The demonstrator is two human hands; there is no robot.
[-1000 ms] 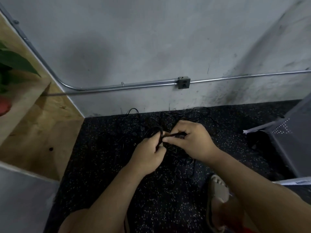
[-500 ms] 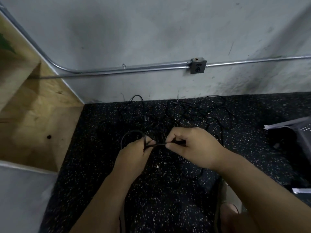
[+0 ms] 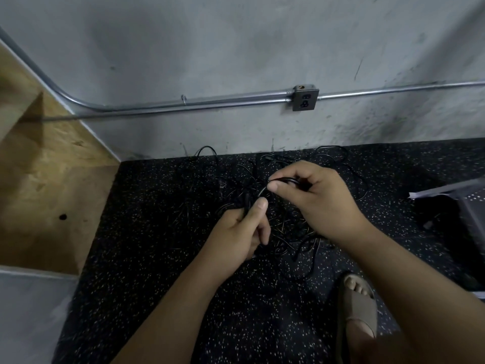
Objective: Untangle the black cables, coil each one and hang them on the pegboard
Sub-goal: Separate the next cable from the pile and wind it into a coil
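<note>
A tangle of thin black cables lies on the dark speckled floor by the grey wall. My left hand is closed around a bunch of black cable loops just above the floor. My right hand pinches one black cable between thumb and forefinger, and that cable runs down to my left thumb. More cable loops spread behind and under both hands, partly hidden by them. A grey perforated board, possibly the pegboard, shows at the right edge.
A wall outlet sits on a metal conduit along the wall. A plywood structure stands at the left. My foot in a beige sandal rests on the speckled floor at lower right. White paper lies by the board.
My right hand has lifted and moved right, drawing the cable up from my left hand. My left hand now holds its loops lower. The view has tilted down, and my sandal shows.
</note>
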